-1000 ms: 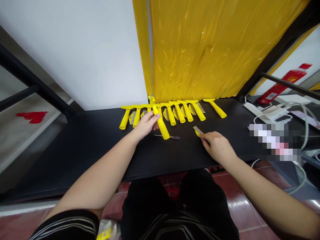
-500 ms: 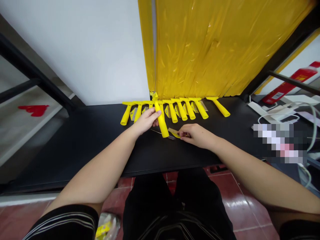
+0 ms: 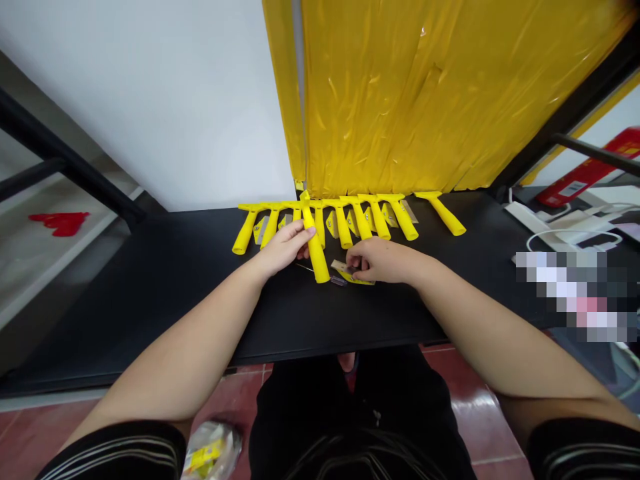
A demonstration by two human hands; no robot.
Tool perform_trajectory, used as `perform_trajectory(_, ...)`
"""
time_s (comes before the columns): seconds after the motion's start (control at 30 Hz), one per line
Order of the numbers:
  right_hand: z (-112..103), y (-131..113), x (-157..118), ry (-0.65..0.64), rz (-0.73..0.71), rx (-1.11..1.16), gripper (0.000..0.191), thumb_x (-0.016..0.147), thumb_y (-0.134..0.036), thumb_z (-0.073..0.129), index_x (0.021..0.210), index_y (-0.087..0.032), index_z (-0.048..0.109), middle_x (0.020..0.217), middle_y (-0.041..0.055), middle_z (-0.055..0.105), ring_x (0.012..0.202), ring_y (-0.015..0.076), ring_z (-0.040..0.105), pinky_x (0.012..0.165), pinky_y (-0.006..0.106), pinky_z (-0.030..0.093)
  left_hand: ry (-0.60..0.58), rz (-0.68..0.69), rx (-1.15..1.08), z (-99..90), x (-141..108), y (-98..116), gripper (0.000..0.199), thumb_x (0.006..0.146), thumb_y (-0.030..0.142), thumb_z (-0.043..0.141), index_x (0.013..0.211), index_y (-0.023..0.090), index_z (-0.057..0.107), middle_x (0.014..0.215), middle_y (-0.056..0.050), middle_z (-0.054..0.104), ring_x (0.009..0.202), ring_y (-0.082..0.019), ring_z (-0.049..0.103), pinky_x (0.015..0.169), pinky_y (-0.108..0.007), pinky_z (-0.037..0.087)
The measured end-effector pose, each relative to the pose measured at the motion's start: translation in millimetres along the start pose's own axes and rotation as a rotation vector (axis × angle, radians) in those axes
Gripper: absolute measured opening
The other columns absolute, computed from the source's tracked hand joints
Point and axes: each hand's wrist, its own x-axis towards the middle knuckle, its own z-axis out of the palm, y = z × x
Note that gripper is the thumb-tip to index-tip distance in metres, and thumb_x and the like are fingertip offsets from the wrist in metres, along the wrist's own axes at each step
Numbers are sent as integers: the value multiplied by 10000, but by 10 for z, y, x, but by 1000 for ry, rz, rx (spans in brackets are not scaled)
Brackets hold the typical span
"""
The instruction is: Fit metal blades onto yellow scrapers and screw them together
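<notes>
My left hand (image 3: 290, 248) is closed round a yellow scraper handle (image 3: 318, 257), whose wide end points down toward me. Just to its right, my right hand (image 3: 373, 260) has curled fingers over a flat yellow-and-metal blade piece (image 3: 350, 273) low over the black table; its fingertips touch the piece. A small dark strip (image 3: 339, 281) lies between the two hands. Behind them, several yellow T-shaped handles (image 3: 244, 232) stand in a row, with flat yellow and metal pieces (image 3: 332, 225) among them. One more handle (image 3: 443, 213) lies apart at the right.
The black table (image 3: 150, 287) has a white panel and yellow plastic sheeting (image 3: 370, 100) behind it. White cables and boxes (image 3: 545, 223) and a red bottle (image 3: 580, 180) are at the right. A red object (image 3: 60, 223) lies on the left shelf; a plastic bag (image 3: 213, 450) is on the floor.
The flat blade piece is lower and more level under my right hand, whose fingers have shifted over it. My left hand still holds the handle. The view has shifted slightly.
</notes>
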Motion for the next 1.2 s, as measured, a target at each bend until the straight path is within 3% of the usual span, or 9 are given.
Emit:
perform_trajectory(0.23, 58, -13, -63, 22, 85, 184, 238, 752, -141, 775, 982, -187, 731, 872, 28, 741, 758, 171, 664, 683, 295, 512, -5, 3, 6, 4, -17, -4, 369, 1010, 526, 662, 864, 194, 593, 674, -6, 619, 554, -104, 558, 511, -210, 456)
perform_trajectory(0.43, 35, 312, -128, 25, 62, 484, 154, 817, -221, 733, 962, -182, 696, 801, -3, 672, 678, 134, 593, 637, 272, 486, -18, -9, 14, 1, -12, -14, 368, 1004, 523, 674, 866, 191, 599, 667, -7, 613, 564, -108, 571, 503, -204, 454)
perform_trajectory(0.57, -36, 491, -190, 74, 127, 400, 134, 848, -284, 744, 930, -184, 709, 791, 14, 702, 669, 147, 619, 645, 293, 505, -10, -12, 2, 4, -10, -8, 362, 1000, 512, 681, 858, 190, 594, 661, -3, 609, 553, -104, 571, 504, -205, 464)
perform_trajectory(0.67, -95, 462, -241, 83, 185, 256, 145, 837, -254, 765, 964, -189, 741, 804, 23, 726, 673, 162, 637, 644, 301, 506, -6, -22, -5, 4, -15, -4, 356, 1002, 506, 683, 863, 191, 592, 656, 1, 613, 541, -97, 571, 500, -201, 469)
perform_trajectory(0.8, -120, 290, -288, 178, 3, 61, 222, 820, -247, 816, 1029, -208, 751, 959, 49, 748, 803, 193, 656, 699, 311, 497, -9, -34, -30, -10, -26, -6, 358, 1007, 527, 672, 887, 202, 580, 620, 14, 601, 501, -96, 556, 452, -192, 435)
perform_trajectory(0.9, -74, 174, -290, 78, -120, 81, 254, 804, -232, 847, 1038, -225, 746, 1007, 33, 752, 870, 198, 675, 741, 305, 499, -19, -36, -35, -12, -37, -2, 358, 1008, 532, 671, 893, 206, 580, 619, 14, 601, 500, -96, 560, 444, -189, 428)
perform_trajectory(0.97, -26, 128, -276, 38, -107, 96, 234, 802, -198, 839, 1014, -224, 742, 981, 23, 759, 843, 190, 681, 738, 300, 501, -31, -34, -30, -4, -43, 8, 348, 1012, 524, 670, 895, 208, 584, 619, 12, 602, 503, -98, 564, 446, -188, 430)
perform_trajectory(1.2, 56, 94, -244, 79, -58, 59, 208, 771, -73, 742, 934, -200, 723, 870, 21, 750, 744, 168, 674, 701, 295, 520, -31, -35, -33, 22, -41, 45, 331, 1008, 514, 680, 914, 210, 589, 624, 13, 597, 504, -97, 566, 440, -184, 427)
